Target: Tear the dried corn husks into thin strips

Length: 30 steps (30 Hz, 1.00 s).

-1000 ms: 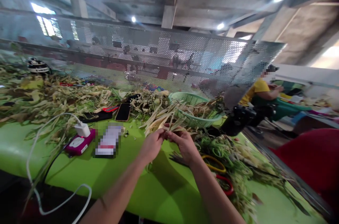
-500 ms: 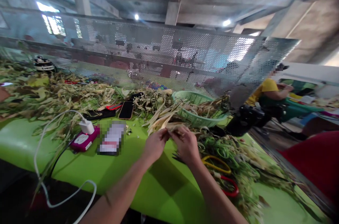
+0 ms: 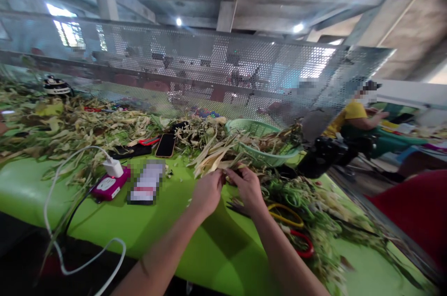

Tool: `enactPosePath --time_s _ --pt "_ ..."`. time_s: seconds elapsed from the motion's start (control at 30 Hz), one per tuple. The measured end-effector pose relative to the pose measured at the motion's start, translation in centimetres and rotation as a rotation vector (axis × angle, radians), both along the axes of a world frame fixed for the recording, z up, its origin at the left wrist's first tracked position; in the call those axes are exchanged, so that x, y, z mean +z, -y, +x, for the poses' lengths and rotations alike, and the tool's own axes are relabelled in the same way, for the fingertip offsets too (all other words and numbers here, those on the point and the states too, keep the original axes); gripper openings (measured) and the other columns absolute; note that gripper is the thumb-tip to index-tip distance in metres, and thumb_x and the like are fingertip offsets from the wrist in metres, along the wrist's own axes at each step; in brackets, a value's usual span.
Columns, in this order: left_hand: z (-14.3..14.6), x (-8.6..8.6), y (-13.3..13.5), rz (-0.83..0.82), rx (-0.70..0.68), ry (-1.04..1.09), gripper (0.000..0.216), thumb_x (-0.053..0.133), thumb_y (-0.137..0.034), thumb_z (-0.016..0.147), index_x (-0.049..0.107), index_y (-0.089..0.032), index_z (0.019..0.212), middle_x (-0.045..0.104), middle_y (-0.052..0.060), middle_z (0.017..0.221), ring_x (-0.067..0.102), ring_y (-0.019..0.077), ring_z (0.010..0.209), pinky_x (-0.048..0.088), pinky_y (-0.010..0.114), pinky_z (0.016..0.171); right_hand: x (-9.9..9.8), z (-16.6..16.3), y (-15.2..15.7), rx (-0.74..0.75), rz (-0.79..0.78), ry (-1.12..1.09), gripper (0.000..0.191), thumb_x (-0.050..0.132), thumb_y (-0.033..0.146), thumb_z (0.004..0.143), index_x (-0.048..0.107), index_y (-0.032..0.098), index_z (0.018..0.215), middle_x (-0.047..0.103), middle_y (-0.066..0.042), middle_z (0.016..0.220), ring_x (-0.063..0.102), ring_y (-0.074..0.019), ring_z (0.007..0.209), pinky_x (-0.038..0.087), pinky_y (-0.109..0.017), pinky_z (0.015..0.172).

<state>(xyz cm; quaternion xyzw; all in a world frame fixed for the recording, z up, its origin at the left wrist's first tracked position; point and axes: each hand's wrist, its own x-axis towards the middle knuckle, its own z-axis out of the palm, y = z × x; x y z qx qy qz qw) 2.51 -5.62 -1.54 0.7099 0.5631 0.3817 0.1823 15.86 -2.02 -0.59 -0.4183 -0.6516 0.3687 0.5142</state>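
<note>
My left hand (image 3: 208,192) and my right hand (image 3: 248,189) meet over the table, fingertips pinched close together. What lies between the fingers is too small and too hidden to make out. Right behind them, long pale dried leaves (image 3: 213,158) fan out up to a green plastic basket (image 3: 267,158) that holds more dry plant stuff. Under and beside my right wrist are scissors with a yellow handle (image 3: 286,215) and a red handle (image 3: 305,244). Curly green plant strips (image 3: 291,193) are heaped right of that hand.
On the green table (image 3: 146,230) lie a lit phone (image 3: 146,182), a dark phone (image 3: 165,145) and a magenta power block (image 3: 111,184) with a white cable. Dried leaves (image 3: 87,123) cover the back left. Behind stands a perforated metal screen (image 3: 195,72). A person in yellow (image 3: 354,114) sits at right.
My right hand's fingers have shifted slightly and straightened a little at the pinch. My left hand stays nearly in place, and the things on the table look the same.
</note>
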Motion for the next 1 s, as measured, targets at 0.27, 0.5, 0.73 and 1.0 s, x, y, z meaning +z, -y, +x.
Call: enactPosePath --time_s 0.27,0.5,0.73,1.0 --pt "0.1 0.1 0.3 0.005 0.016 -0.064 0.033 0.031 -0.034 0.096 0.06 -0.019 0.102 0.068 0.008 0.087 0.064 0.0193 0.078 0.043 0.028 0.069 0.2 -0.4 0.4 0.038 -0.117 -0.162 0.026 0.07 0.043 0.071 0.065 0.018 0.073 0.062 -0.001 0.066 0.051 -0.0145 0.059 0.041 -0.026 0.056" --pt "-0.8 0.7 -0.1 -0.038 -0.09 0.236 0.032 0.035 -0.032 0.095 0.063 -0.018 0.089 0.067 0.004 0.085 0.058 0.0156 0.074 0.042 0.025 0.067 0.6 -0.4 0.5 0.143 -0.099 -0.239 0.023 0.073 0.038 0.07 0.07 0.02 0.083 0.067 -0.003 0.076 0.059 -0.0166 0.066 0.049 -0.031 0.067" --pt "-1.1 0.4 -0.3 -0.053 -0.041 0.143 0.035 0.034 -0.035 0.095 0.063 -0.018 0.086 0.066 0.003 0.08 0.059 0.0161 0.073 0.042 0.026 0.066 0.6 -0.4 0.7 0.008 0.165 0.032 0.019 0.072 0.038 0.072 0.07 0.02 0.079 0.067 -0.005 0.077 0.061 -0.0208 0.076 0.048 -0.034 0.073" --pt "-0.5 0.8 0.3 0.061 -0.028 -0.062 0.033 0.033 -0.033 0.096 0.064 -0.02 0.096 0.07 0.005 0.084 0.061 0.0169 0.072 0.043 0.026 0.067 0.2 -0.2 0.0 0.007 -0.11 -0.214 0.025 0.077 0.039 0.065 0.064 0.018 0.07 0.059 0.0 0.062 0.052 -0.0142 0.056 0.042 -0.027 0.054"
